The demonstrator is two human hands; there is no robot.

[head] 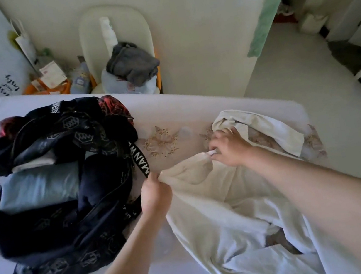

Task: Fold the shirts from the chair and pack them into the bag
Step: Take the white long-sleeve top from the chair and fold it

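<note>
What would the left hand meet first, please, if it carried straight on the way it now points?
Most likely the black lettered strap of the bag, which lies just beyond the left hand as it pinches the cream shirt. Depth is unclear, so it might pass over it.

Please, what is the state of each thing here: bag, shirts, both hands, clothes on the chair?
Black bag: open, on the bed.
Light blue shirt: folded, inside the bag.
White shirt: unfolded, crumpled on the bed.
Left hand: grips the white shirt.
Right hand: grips the white shirt.
Grey garment: bunched on the chair.
</note>
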